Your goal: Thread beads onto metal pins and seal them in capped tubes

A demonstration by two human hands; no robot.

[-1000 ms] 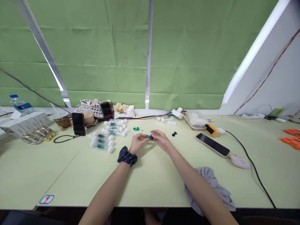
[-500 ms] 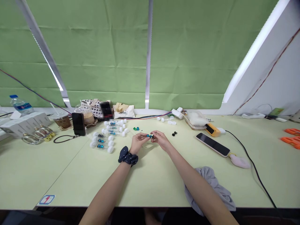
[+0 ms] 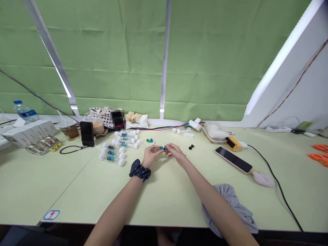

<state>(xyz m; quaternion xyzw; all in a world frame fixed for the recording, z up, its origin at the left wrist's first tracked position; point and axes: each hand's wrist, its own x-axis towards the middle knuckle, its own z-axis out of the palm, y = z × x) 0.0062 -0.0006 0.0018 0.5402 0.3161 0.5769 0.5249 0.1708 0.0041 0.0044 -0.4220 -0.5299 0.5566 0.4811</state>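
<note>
Between my two hands is a small shiny blue part with a dark end (image 3: 162, 148). My left hand (image 3: 150, 154), with a dark dotted scrunchie (image 3: 139, 171) at the wrist, pinches its left end. My right hand (image 3: 175, 153) pinches the other end, and its fingertips hide some of it. Just beyond my left hand lie small blue and green pieces (image 3: 150, 140). A pair of small black round pieces (image 3: 191, 147) rests to the right. Left of my hands lie several clear tubes with white caps (image 3: 112, 159), some with blue parts inside.
A black phone (image 3: 87, 134) stands upright at left, near drink cups (image 3: 69, 130) and white boxes (image 3: 30, 132). On the right are a flat phone (image 3: 233, 160), a yellow device (image 3: 233, 144), a plastic tray (image 3: 214, 132) and a black cable (image 3: 275, 177). Grey cloth (image 3: 230, 201) lies under my right forearm.
The dark end of the blue part is now more covered by my right fingers, which sit closer to my left. The camera view has shifted slightly.
</note>
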